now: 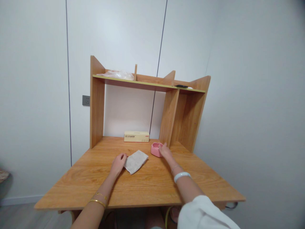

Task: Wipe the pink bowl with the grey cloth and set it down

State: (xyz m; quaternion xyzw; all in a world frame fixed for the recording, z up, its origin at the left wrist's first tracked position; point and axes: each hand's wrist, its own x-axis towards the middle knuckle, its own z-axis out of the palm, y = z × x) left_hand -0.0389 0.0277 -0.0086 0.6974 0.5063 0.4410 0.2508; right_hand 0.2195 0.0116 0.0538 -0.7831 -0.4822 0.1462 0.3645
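Note:
A light grey cloth (136,161) lies on the wooden desk (152,187), its left edge at the fingers of my left hand (119,163). Those fingers are curled together and appear to pinch that edge, though the fingertips are partly hidden. Farther back and to the right, my right hand (165,150) grips the right side of a pink ashtray (156,150) with a notched rim. The ashtray stands upright on the desk, near the foot of the shelf's divider.
A long cream box (136,136) with printed lettering stands at the back of the desk. The wooden shelf unit (134,83) rises behind, with a clear plastic bag (118,74) and a flat black object (181,86) on top. A grey socket (86,100) is on the wall.

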